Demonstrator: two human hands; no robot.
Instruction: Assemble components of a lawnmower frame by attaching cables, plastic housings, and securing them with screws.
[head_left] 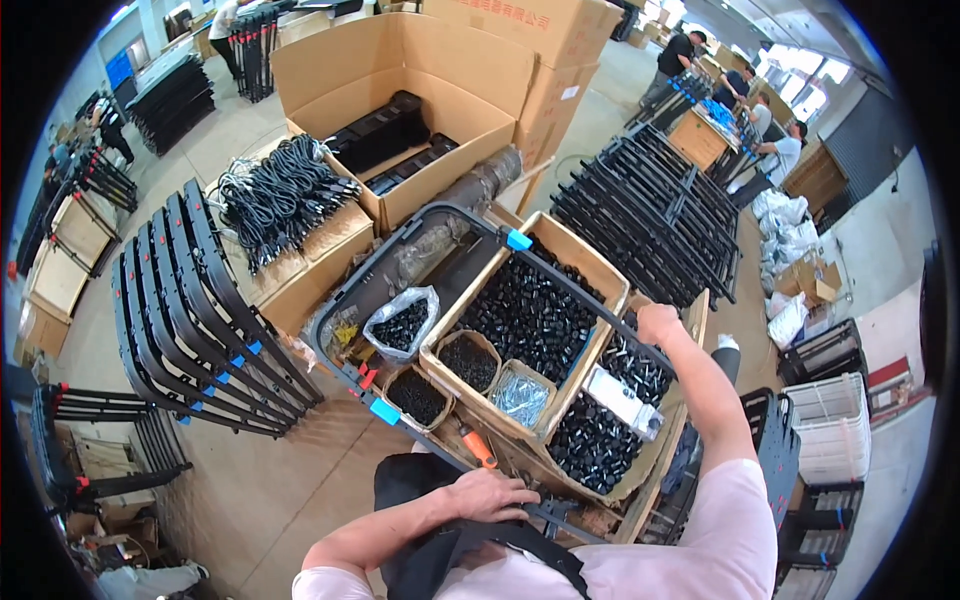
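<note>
A black tubular frame (570, 280) with rounded corners and blue and red clips lies slanted across the parts bins in front of me. My right hand (657, 322) is closed round its far rail, at the right edge of the bins. Near my body, my left hand (490, 495) curls over the near rail, its fingers pointing right. An orange-handled tool (478, 447) lies just beyond the left hand. Under the frame, a large box (428, 352) holds black plastic caps, with smaller tubs of dark screws and silver screws (520, 398) inside it.
Another box of black caps (598, 445) carries a small white box (622, 402). Bent black frames (190, 320) stand at left, beside bundled black cables (285, 195). An open carton (400, 60) stands behind; stacked black frames (650, 215) and several people are farther right.
</note>
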